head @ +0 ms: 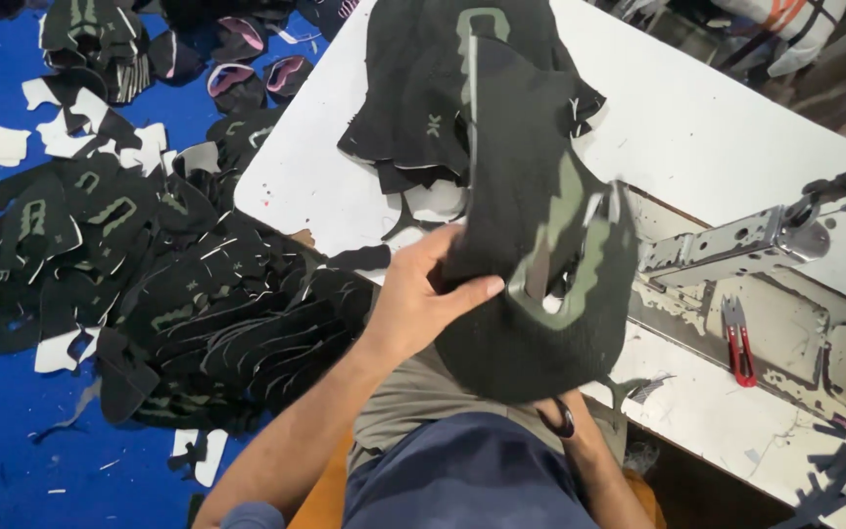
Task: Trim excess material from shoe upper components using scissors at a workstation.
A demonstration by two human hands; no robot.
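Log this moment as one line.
left hand: grips black-and-green knit shoe upper | right hand: hidden underneath | red thread snips: lying on white table

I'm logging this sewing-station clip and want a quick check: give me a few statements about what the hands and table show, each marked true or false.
1. The left hand grips a black fabric piece with green trim. True.
2. The red snips are held in the left hand. False: they lie on the white table, apart from both hands.
3. A heap of black cut pieces lies on the blue floor. True.
4. The right hand is plainly seen resting open on the table. False: it is almost wholly hidden under the fabric piece.
5. More black fabric lies on the table beyond the held piece. True.
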